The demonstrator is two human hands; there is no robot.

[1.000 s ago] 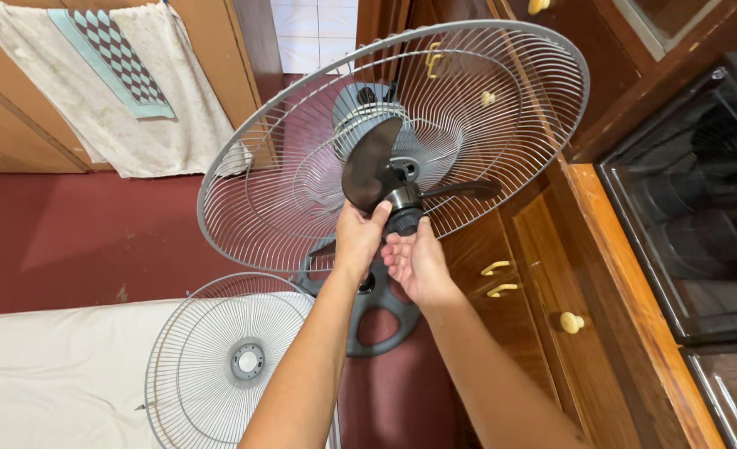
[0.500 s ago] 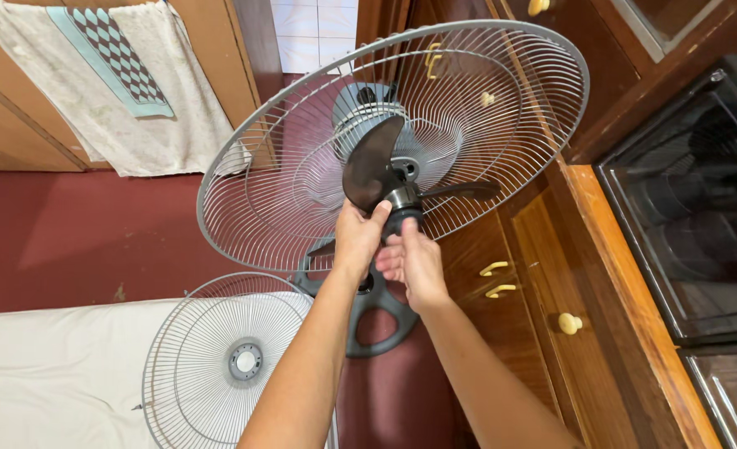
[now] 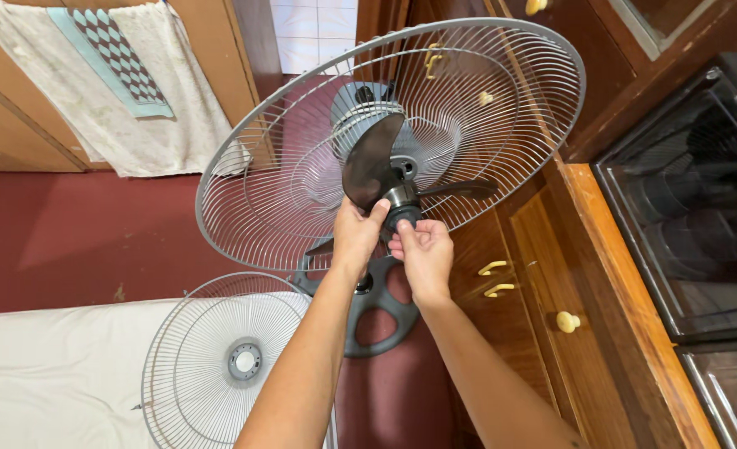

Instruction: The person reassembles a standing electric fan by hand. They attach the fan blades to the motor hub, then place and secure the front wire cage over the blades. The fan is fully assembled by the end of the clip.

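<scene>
We see our left hand [image 3: 357, 235] closed in a grip on the dark blade [image 3: 370, 162] near the hub, thumb up against it. Our right hand [image 3: 422, 249] has its fingertips pinched narrow on the black cap [image 3: 404, 218] at the hub's front. The blade sits inside the rear grille [image 3: 501, 100], above the dark base [image 3: 381, 312]. The front grille [image 3: 219, 357] lies lower left, partly on the white mattress [image 3: 52, 374], beside the wooden cabinet [image 3: 543, 274].

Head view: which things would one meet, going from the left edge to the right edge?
Hanging towel → detached wire grille on the white cloth → left hand on the dark fan blade → right hand at the blade hub cap → wooden cabinet knob → dark glass door.
</scene>
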